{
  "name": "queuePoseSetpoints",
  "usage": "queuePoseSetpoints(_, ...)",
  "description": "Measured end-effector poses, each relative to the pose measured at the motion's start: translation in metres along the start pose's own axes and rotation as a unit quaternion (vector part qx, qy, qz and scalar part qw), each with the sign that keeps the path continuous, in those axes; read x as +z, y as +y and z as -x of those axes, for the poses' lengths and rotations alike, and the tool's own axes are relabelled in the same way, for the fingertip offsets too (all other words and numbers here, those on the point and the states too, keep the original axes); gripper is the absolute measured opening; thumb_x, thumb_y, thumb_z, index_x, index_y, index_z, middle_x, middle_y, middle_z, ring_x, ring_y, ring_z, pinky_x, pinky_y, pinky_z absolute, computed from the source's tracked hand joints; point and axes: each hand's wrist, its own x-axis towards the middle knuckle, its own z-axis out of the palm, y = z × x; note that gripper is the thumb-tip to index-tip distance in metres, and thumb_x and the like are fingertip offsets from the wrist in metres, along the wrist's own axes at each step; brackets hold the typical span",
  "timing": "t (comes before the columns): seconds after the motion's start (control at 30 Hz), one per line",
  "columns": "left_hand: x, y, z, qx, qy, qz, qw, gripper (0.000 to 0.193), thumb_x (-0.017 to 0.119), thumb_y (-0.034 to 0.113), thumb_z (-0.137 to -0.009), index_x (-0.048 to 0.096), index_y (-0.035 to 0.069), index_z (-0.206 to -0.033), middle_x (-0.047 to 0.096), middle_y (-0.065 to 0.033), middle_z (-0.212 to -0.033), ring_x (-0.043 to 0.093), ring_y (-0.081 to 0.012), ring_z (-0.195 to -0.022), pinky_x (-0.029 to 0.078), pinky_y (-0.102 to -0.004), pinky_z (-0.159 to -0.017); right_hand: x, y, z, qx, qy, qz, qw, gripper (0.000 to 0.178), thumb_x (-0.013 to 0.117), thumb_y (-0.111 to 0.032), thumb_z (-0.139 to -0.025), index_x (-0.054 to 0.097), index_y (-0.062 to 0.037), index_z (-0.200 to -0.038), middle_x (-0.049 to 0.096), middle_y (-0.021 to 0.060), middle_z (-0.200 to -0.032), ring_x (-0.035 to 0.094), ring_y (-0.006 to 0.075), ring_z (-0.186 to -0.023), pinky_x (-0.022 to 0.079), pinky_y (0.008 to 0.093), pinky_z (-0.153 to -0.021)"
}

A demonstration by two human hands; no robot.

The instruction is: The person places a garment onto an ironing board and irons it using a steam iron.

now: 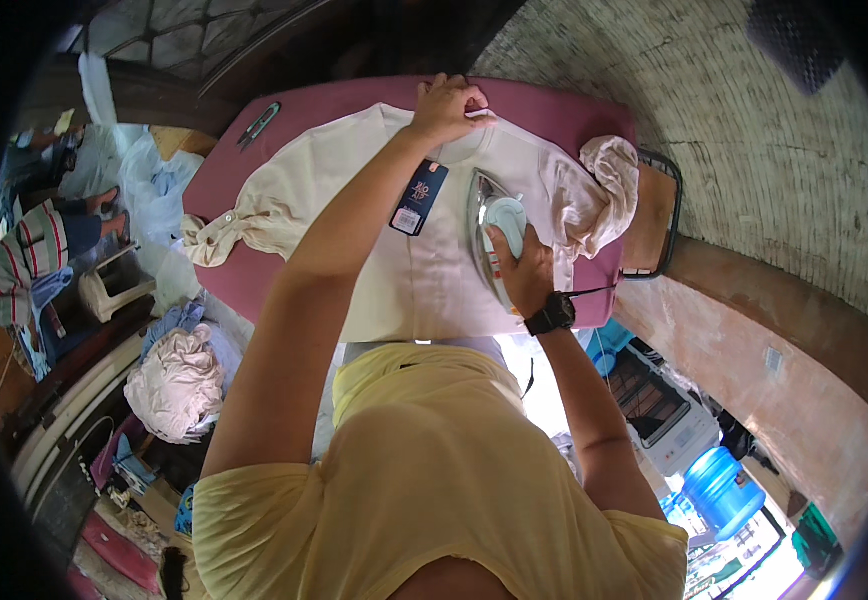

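Observation:
A cream long-sleeved shirt (379,290) lies spread over a maroon padded ironing table (244,190). My left hand (448,108) is at the shirt's collar near the far edge, its fingers curled and pinching the fabric there. In my right hand (526,275) is a clothes iron (495,215), gripped by its pale handle and resting on the right half of the shirt front. A dark blue hang tag (419,198) lies on the shirt between my left forearm and the iron. The right sleeve (609,195) is bunched up at the table's right side.
Small thread snips (259,125) lie at the table's far left corner. A dark metal frame (672,215) stands just right of the table. On the left are a crumpled cloth heap (176,385), a beige stool (116,285) and another person's striped garment (29,255). A blue water jug (722,492) stands lower right.

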Motion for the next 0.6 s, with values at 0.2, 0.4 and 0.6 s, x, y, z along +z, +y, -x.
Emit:
queuePoseSetpoints(0.2, 0.022, -0.004, -0.010, -0.023, 0.041, -0.033, 0.998, 0.025, 0.080, 0.049, -0.064, 0.073, 0.028, -0.076, 0.057, 0.0073, -0.080, 0.053, -0.0191, -0.090, 0.037, -0.0418, -0.080, 0.021, -0.010, -0.031, 0.002, 0.058, -0.095, 0.994, 0.032, 0.064, -0.028, -0.093, 0.061, 0.0036, -0.098, 0.064, 0.0191, -0.068, 0.064, 0.0318, -0.057, 0.049, 0.0416, -0.056)
queuePoseSetpoints(0.4, 0.021, -0.002, -0.011, -0.037, 0.026, -0.031, 0.999, 0.025, 0.081, 0.048, -0.063, 0.074, 0.029, -0.078, 0.055, 0.0077, -0.077, 0.053, -0.0185, -0.088, 0.038, -0.0397, -0.079, 0.013, 0.000, 0.000, 0.032, 0.124, -0.188, 0.974, 0.028, 0.059, -0.021, -0.096, 0.060, 0.0050, -0.105, 0.064, 0.0200, -0.073, 0.065, 0.0347, -0.063, 0.050, 0.0427, -0.059)
queuePoseSetpoints(0.6, 0.025, -0.007, -0.016, -0.079, -0.014, -0.012, 0.997, 0.024, 0.083, 0.047, -0.061, 0.074, 0.031, -0.076, 0.058, 0.0096, -0.080, 0.052, -0.0170, -0.096, 0.034, -0.0410, -0.084, 0.007, -0.001, -0.057, 0.181, 0.118, -0.200, 0.956, 0.037, 0.058, -0.031, -0.097, 0.057, 0.0060, -0.092, 0.062, 0.0186, -0.071, 0.064, 0.0305, -0.066, 0.049, 0.0425, -0.059)
